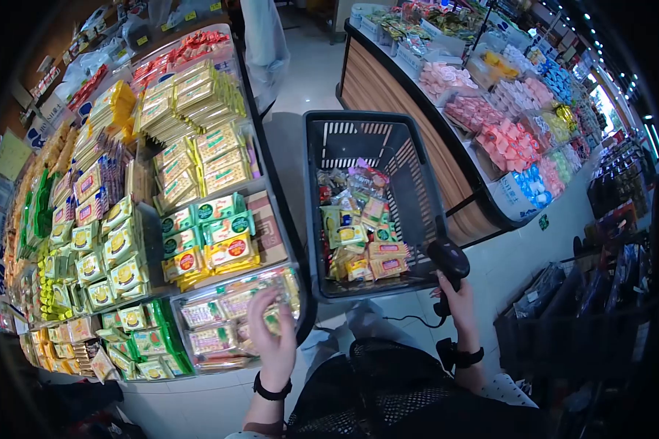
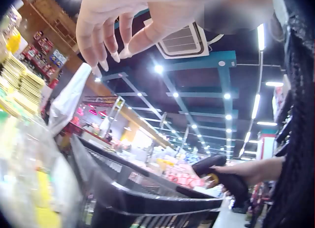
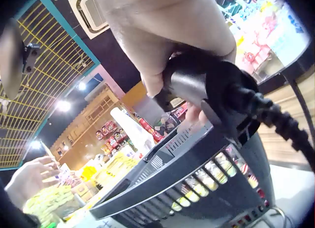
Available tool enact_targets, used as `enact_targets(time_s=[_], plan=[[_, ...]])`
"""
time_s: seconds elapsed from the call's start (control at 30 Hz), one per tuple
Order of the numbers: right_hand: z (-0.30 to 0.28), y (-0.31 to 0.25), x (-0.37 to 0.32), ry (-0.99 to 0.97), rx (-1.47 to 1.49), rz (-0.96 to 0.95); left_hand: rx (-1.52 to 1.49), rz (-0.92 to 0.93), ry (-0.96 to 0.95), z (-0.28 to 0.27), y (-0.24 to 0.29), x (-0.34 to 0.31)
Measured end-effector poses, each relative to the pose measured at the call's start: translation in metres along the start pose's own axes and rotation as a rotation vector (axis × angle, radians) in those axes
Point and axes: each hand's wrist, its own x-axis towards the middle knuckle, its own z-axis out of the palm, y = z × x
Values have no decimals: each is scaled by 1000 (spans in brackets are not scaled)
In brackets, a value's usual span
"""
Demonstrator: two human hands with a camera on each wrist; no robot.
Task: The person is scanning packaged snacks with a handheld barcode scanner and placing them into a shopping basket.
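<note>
My left hand (image 1: 274,340) hovers over a clear bin (image 1: 185,344) of wrapped snack packs (image 1: 212,339) at the display's near corner. Its fingers are loosely bent and hold nothing, as the left wrist view shows of the hand (image 2: 152,21). In my right hand (image 1: 458,300) I grip a black handheld scanner (image 1: 448,257) by its handle, beside the near right corner of a dark shopping basket (image 1: 311,219). A coiled cord (image 3: 280,122) runs from the handle in the right wrist view. Assorted wrapped snacks (image 1: 353,234) lie in the basket.
Stacked biscuit packs (image 1: 223,157) and other wrapped goods fill the display on the left. On the right, a wood-sided counter (image 1: 395,110) bears pink, white and blue packets (image 1: 501,146). A white plastic bag (image 1: 263,47) hangs at the far end. Dark racks (image 1: 578,285) stand at right.
</note>
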Motion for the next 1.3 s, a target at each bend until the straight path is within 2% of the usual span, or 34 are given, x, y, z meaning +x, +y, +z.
enact_targets(time_s=[0.07,0.13,0.17,0.2,0.27,0.33,0.37,0.47,0.53,0.57,0.63,0.67,0.77,0.9,1.0,1.03,1.07,1.13,1.17,1.23,1.27,1.3], plan=[[-19,12,23,-42,-4,-46,59,93,-173,28,35,13],[-35,7,43,-219,-23,43,90,82,-408,59,53,28],[-44,10,53,-296,-22,-42,163,134,-521,77,61,37],[-52,9,60,-313,-14,-44,240,183,-635,96,67,47],[-67,6,74,-515,-125,30,329,330,-895,150,51,60],[-70,9,85,-575,29,71,323,325,-1061,213,16,65],[-70,6,87,-575,104,89,381,309,-1067,248,-16,58],[-74,2,94,-595,255,153,883,214,-1234,314,-60,41],[-78,9,104,-688,215,204,898,118,-1149,333,-79,26],[-80,14,108,-740,169,186,899,98,-1147,335,-78,25],[-80,19,114,-783,176,208,983,247,-1160,341,-77,28],[-80,17,115,-786,215,228,985,237,-1156,343,-78,29],[-83,15,120,-831,259,313,942,-17,-1295,337,-69,36],[-82,16,122,-824,355,333,913,-36,-1309,320,-64,53],[-80,3,115,-793,337,317,764,-148,-1193,295,-33,72],[-79,1,114,-773,332,324,634,-173,-1083,283,-19,80],[-78,-2,113,-753,326,332,479,-101,-964,269,-9,84],[-77,-1,114,-749,267,291,143,-215,-905,243,13,102],[-78,-6,113,-727,258,262,138,-202,-911,230,23,102],[-73,-23,115,-682,312,196,-803,-465,-647,200,39,100],[-66,-42,111,-630,352,176,-1006,-529,-599,184,51,101],[-60,-61,109,-627,413,133,-1151,-514,-512,174,52,99]])
